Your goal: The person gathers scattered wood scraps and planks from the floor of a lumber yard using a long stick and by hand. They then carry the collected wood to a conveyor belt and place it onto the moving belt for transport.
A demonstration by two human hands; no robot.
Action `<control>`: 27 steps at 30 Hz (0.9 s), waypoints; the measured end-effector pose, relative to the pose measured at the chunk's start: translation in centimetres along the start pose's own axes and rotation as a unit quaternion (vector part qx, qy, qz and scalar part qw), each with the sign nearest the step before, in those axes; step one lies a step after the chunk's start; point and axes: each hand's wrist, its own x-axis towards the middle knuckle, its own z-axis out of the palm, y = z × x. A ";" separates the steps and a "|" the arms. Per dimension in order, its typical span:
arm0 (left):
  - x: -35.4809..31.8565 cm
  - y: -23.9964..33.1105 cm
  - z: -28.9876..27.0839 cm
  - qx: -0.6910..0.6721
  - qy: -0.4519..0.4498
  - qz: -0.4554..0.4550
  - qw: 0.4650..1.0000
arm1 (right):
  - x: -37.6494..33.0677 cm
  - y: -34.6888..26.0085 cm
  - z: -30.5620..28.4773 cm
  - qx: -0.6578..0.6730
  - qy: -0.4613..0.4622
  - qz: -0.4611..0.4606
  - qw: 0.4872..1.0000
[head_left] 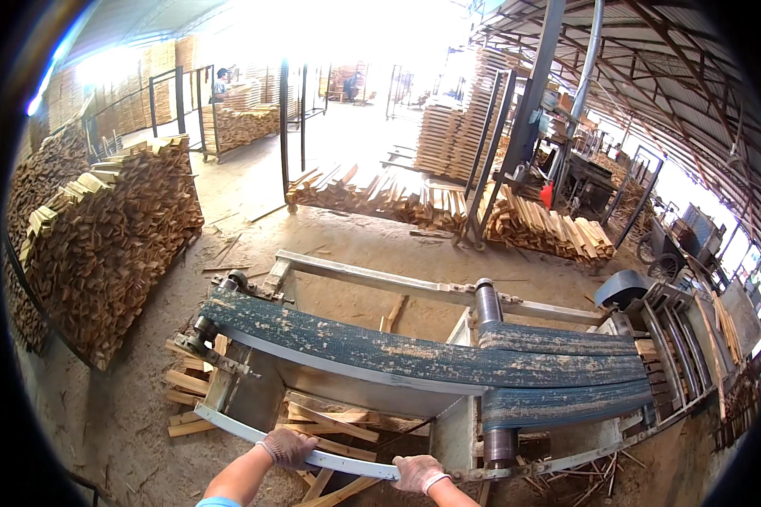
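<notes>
I had both hands on the conveyor's near frame rail [347, 460], at six o'clock. My left hand [287, 446] gripped it with fingers curled round; my right hand [418, 471] closed over it just beside. The belt [414, 355] lay bare at twelve. I judged this a bracing step; next called for a steady pull.

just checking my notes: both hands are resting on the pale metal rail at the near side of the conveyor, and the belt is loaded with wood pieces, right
Not quite. The head view shows the left hand and right hand resting on the pale metal rail at the near side of the conveyor, but the belt carries no wood pieces, only sawdust marks.
</notes>
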 end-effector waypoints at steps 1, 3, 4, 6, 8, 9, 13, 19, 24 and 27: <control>0.0 0.1 0.0 0.001 0.001 0.002 1.000 | -0.1 0.0 -0.1 0.001 -0.003 0.001 1.000; 0.0 0.2 -0.2 0.004 0.003 0.007 1.000 | -0.2 0.0 -0.3 0.003 -0.006 0.003 1.000; 0.1 0.1 -0.1 0.002 -0.004 0.003 1.000 | -0.1 0.0 -0.1 0.002 -0.001 0.002 1.000; 0.2 -0.2 0.2 -0.002 -0.016 -0.005 1.000 | 0.1 0.1 0.2 -0.001 0.009 0.000 1.000; 0.0 0.1 -0.4 0.006 -0.044 -0.017 0.999 | -0.9 -1.4 -1.9 -0.010 -0.004 -0.002 1.000; 0.0 0.0 -0.3 0.012 -0.043 -0.015 0.999 | -1.0 -1.4 -2.0 -0.012 -0.002 -0.002 1.000; 0.4 1.6 -3.0 0.005 -0.126 -0.041 0.991 | -1.3 -1.1 -1.9 -0.008 0.004 0.004 1.000; 0.0 0.0 -0.4 -0.005 -0.059 -0.013 0.998 | -0.3 0.1 2.1 -0.009 0.185 -0.056 0.981; 0.3 1.2 -2.9 0.006 -0.129 -0.030 0.991 | 0.1 1.0 2.7 0.027 0.189 -0.047 0.980; 0.1 1.2 -2.2 -0.013 -0.111 -0.036 0.993 | 0.1 1.0 3.3 0.020 0.213 -0.056 0.975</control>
